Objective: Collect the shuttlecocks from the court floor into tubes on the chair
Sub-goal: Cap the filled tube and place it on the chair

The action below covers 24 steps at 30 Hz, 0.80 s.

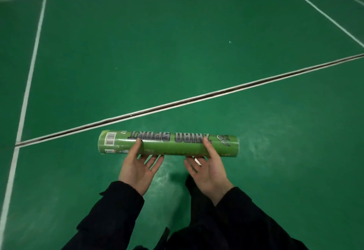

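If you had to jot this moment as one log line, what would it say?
stage: carrying | left hand and right hand: both under green tube, held level | court floor: no shuttlecocks visible | chair: not visible

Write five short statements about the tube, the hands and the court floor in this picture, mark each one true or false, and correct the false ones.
1. The green tube is held horizontally across the view. True.
2. Only one hand touches the tube. False: the left hand and the right hand both support it from below, thumbs over the top.
3. The tube's barcode is at its right end. False: it is near the left end.
4. White lines mark the green court floor. True.
5. Several shuttlecocks lie on the floor in view. False: none can be made out, only a tiny pale speck.
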Available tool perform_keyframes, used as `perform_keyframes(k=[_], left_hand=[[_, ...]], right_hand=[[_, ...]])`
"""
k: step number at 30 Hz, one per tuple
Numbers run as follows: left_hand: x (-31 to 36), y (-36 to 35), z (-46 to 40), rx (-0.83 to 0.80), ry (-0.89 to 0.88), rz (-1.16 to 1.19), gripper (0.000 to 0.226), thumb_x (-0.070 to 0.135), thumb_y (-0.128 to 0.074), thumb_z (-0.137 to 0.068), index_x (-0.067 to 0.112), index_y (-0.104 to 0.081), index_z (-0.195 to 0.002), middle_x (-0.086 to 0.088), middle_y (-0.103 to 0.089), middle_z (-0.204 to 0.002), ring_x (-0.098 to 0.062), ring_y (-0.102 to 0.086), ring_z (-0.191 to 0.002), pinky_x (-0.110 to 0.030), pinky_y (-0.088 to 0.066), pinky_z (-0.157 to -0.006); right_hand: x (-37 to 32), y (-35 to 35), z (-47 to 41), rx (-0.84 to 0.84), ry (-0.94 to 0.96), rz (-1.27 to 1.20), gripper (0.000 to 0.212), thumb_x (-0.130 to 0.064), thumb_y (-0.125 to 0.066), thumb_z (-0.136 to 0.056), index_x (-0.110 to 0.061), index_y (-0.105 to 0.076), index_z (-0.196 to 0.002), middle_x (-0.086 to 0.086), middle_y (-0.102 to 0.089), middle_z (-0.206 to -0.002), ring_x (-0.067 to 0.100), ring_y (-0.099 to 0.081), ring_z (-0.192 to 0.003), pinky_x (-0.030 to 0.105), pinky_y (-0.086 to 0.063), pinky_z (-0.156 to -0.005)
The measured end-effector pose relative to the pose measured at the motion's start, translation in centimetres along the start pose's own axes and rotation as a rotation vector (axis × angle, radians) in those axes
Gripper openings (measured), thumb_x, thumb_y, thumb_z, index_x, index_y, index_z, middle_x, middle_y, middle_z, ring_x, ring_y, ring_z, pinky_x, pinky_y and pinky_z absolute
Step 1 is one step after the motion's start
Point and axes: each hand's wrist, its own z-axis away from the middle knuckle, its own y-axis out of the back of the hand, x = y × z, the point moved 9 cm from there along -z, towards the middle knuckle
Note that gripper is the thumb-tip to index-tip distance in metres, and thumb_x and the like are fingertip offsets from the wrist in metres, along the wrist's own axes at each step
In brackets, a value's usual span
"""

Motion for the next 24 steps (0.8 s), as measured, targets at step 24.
perform_keyframes(k=[24], left_hand=[[40.1,-27.8,-45.3,0.093,-0.085,0.089,0.021,0.025,-0.07,-0.096,0.019,-0.059,-0.112,-0.015,-0.059,-0.13,-0.032,-0.058,-0.129,-0.045,-0.053,-0.106]], right_hand=[[-31.4,-50.7,-39.9,-0.075,-0.073,0.272,0.067,-0.049,-0.083,-0.076,-0.026,-0.059,-0.134,0.012,-0.066,-0.13,0.032,-0.062,-0.119,0.043,-0.052,-0.097]])
